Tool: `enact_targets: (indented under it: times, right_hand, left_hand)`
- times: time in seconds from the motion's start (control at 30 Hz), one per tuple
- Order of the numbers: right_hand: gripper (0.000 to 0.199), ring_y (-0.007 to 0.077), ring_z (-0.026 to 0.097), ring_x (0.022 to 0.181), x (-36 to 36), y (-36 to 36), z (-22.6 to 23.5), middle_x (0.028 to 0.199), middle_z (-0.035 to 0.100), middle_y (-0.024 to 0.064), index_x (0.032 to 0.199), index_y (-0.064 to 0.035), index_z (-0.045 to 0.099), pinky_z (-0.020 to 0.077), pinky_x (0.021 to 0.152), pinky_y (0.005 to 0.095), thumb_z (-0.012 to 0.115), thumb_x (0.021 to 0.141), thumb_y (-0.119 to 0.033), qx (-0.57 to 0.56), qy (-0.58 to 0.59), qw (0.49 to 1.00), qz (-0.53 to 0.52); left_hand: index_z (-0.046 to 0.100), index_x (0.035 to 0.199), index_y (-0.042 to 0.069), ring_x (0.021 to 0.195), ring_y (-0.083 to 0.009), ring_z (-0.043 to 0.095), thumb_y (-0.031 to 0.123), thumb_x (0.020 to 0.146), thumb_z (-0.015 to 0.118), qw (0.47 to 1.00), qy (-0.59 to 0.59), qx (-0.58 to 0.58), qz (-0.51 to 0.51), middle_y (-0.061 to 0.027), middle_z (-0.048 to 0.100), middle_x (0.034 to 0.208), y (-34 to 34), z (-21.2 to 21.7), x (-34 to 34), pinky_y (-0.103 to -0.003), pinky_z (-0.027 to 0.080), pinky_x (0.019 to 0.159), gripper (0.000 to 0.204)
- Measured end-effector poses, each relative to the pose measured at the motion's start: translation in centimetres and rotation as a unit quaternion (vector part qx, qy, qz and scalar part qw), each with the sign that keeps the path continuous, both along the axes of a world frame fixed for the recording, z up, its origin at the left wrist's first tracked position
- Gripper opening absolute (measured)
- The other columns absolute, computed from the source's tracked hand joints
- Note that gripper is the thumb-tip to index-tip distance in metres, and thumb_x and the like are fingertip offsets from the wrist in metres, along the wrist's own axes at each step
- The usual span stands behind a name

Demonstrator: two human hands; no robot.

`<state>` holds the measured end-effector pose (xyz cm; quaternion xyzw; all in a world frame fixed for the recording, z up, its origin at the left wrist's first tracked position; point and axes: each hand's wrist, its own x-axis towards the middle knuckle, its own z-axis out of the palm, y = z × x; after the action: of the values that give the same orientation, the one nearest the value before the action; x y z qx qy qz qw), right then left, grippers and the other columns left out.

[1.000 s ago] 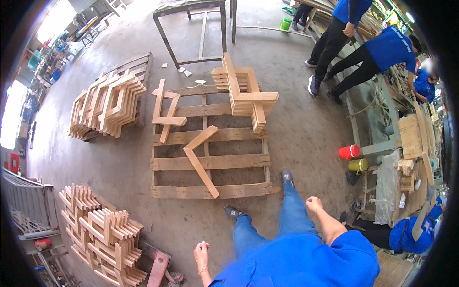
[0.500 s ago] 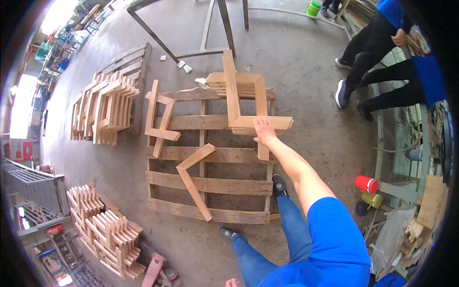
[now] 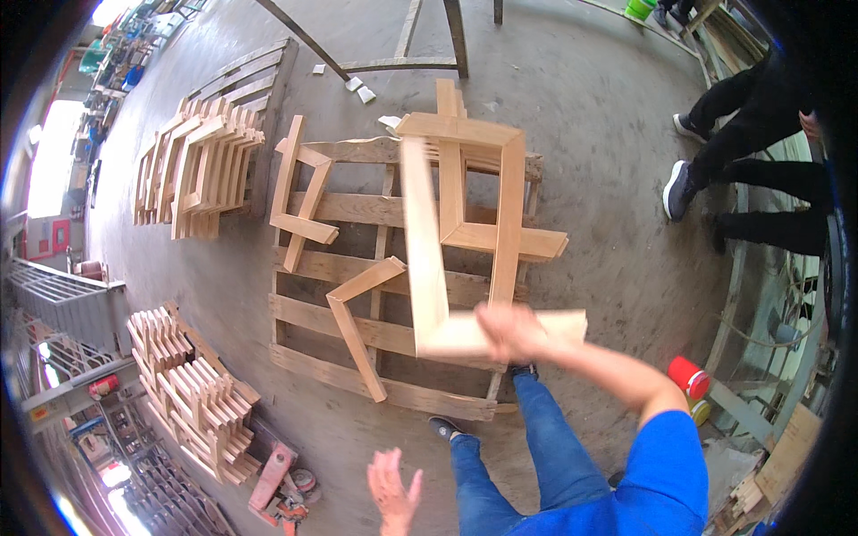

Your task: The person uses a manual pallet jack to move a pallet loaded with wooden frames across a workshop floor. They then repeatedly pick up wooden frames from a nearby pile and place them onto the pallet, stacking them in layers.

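My right hand (image 3: 511, 332) grips an L-shaped wooden frame piece (image 3: 428, 268) by its shorter arm, lifted above the slatted pallet (image 3: 299, 314). Motion blurs the piece and the hand a little. Beneath and beyond it, more L-shaped pieces (image 3: 511, 196) are stacked crosswise at the pallet's far right. A single L-shaped piece (image 3: 355, 335) lies across the middle slats. At the far left of the pallet, a few interlocked L-shaped pieces (image 3: 284, 183) rest. Low in the view, my left hand (image 3: 391, 487) is raised with fingers spread, holding nothing.
Stacks of wooden frame pieces stand left (image 3: 201, 170) and lower left (image 3: 201, 393). A red pallet jack (image 3: 275, 478) sits by the lower stack. A metal frame (image 3: 402, 64) stands beyond the pallet. Two people (image 3: 742, 170) are at right, near a red container (image 3: 688, 377).
My right hand has taken hold of an L-shaped piece from the pile and drawn it up toward me. My left hand has risen into view at the bottom.
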<state>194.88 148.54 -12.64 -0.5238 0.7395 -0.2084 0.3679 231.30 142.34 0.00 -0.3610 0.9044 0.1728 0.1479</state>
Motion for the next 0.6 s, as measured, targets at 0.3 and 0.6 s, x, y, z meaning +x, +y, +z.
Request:
enact_targets:
  times: [0.3, 0.6]
  right_hand:
    - [0.059, 0.0142, 0.047, 0.103, 2.6, 4.7, 12.0, 0.112, 0.052, 0.0060, 0.123, -0.0034, 0.046, 0.0387, 0.091, 0.0316, 0.072, 0.075, -0.028, 0.157, -0.714, 0.613, 0.299]
    - [0.066, 0.0286, 0.054, 0.105, -11.0, -1.9, -6.1, 0.115, 0.055, 0.0196, 0.121, 0.0058, 0.043, 0.0424, 0.093, 0.0390, 0.074, 0.074, -0.028, 0.014, -0.261, 0.891, -0.372]
  left_hand:
    - [0.034, 0.129, 0.005, 0.088, -0.0307, 0.063, 0.029, 0.075, 0.070, 0.952, 0.198, -0.101, -0.211, -0.0134, 0.061, 0.101, -5.1, 4.1, -4.1, -0.049, 0.046, 0.088, 0.070]
    - [0.039, 0.126, 0.006, 0.081, -0.0301, 0.066, 0.029, 0.058, 0.079, 0.903, 0.012, 0.084, 0.420, -0.0155, 0.065, 0.094, 7.6, 5.5, 4.1, -0.039, 0.053, 0.073, 0.081]
